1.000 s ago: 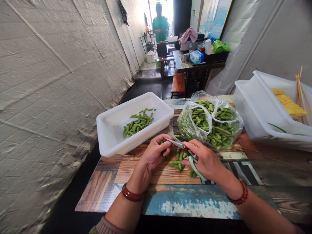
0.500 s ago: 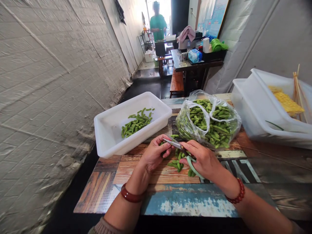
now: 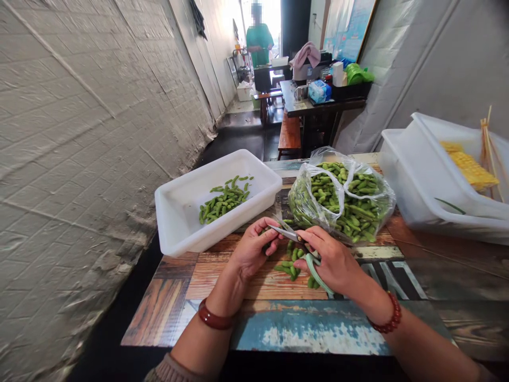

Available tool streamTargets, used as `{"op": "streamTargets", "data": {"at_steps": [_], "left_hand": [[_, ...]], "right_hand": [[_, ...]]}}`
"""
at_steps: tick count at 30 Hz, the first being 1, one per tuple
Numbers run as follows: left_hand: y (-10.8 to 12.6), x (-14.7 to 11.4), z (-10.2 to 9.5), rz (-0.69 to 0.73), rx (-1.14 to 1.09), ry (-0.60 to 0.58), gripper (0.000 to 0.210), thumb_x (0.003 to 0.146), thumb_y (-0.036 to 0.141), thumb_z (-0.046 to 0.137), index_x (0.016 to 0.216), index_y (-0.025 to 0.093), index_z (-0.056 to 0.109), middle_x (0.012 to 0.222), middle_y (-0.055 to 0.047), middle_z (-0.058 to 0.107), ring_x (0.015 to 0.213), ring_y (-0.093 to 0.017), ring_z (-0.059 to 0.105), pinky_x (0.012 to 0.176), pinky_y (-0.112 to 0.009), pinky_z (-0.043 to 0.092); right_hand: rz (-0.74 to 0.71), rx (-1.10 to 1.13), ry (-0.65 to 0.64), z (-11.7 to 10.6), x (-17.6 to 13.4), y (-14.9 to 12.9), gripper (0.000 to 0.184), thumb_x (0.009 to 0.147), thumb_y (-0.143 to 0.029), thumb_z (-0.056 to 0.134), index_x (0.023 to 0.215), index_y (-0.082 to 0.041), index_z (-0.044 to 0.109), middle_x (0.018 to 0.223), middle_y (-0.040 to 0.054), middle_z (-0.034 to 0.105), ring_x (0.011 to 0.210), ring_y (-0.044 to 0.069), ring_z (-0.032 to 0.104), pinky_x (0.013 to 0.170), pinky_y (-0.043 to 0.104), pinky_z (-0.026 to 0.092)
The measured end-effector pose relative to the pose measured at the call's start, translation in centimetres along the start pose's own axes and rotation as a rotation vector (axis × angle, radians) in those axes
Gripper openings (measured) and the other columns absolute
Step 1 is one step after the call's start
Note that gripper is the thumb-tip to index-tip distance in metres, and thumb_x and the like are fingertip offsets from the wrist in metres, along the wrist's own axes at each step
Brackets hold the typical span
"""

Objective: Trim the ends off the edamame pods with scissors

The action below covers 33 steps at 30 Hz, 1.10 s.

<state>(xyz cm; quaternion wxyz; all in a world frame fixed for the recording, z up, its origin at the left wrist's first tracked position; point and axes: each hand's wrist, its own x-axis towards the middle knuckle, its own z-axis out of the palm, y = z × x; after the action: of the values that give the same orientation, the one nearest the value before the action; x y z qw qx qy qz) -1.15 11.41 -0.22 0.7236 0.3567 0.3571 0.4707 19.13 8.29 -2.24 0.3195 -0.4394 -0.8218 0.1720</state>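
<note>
My right hand (image 3: 332, 261) grips a pair of scissors (image 3: 318, 277) with pale green handles. Their blades point left, slightly parted, toward the fingertips of my left hand (image 3: 254, 246). Pinched in those left fingers is a green edamame pod, mostly hidden by them. Beneath both hands, several loose pods (image 3: 292, 269) lie on the wooden table. Further left, a white plastic tub (image 3: 181, 233) has a small heap of edamame pods (image 3: 225, 202) in it. Just beyond my right hand sits an open clear plastic bag (image 3: 301, 199) full of pods.
White bins (image 3: 401, 164) stand at the right, with a yellow pack (image 3: 471, 167) and thin sticks (image 3: 485, 146) in the upper one. A patchwork-patterned table (image 3: 214, 276) bears everything. Farther off are a bench (image 3: 289, 130), a cluttered table (image 3: 298, 109) and a person in green (image 3: 259, 45).
The scissor blades look a little wider apart than before. Both hands stay in nearly the same place, and the whole view has shifted slightly.
</note>
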Motion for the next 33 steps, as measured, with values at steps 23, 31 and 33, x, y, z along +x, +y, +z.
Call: {"op": "streamTargets", "data": {"at_steps": [23,31,33], "left_hand": [[-0.8,0.2,-0.2,-0.021,0.089,-0.058,0.028,0.074,0.031,0.078,0.080,0.015,0.056,0.065,0.001,0.061,0.045,-0.004,0.046,0.040,-0.014,0.025],[-0.1,0.6,-0.7,0.019,-0.006,0.037,0.027,0.075,0.035,0.074,0.077,0.016,0.054,0.067,0.003,0.055,0.048,-0.005,0.044,0.040,-0.014,0.028],[0.1,0.7,-0.8,0.026,0.003,0.075,0.026,0.074,0.032,0.073,0.072,0.016,0.052,0.066,0.003,0.052,0.048,-0.004,0.042,0.040,-0.014,0.027]], "right_hand": [[-0.045,-0.068,0.003,0.6,-0.3,0.5,0.041,0.087,-0.025,0.067,0.126,-0.018,0.056,0.109,0.0101,0.066,0.092,0.025,0.068,0.077,0.037,0.058],[-0.039,0.023,0.216,0.6,0.0,1.8,0.035,0.090,-0.034,0.064,0.120,-0.017,0.059,0.096,0.0093,0.067,0.085,0.023,0.067,0.077,0.036,0.057],[-0.046,0.033,0.245,0.4,0.1,1.9,0.035,0.090,-0.036,0.064,0.119,-0.017,0.059,0.095,0.0090,0.067,0.085,0.022,0.067,0.077,0.036,0.057]]}}
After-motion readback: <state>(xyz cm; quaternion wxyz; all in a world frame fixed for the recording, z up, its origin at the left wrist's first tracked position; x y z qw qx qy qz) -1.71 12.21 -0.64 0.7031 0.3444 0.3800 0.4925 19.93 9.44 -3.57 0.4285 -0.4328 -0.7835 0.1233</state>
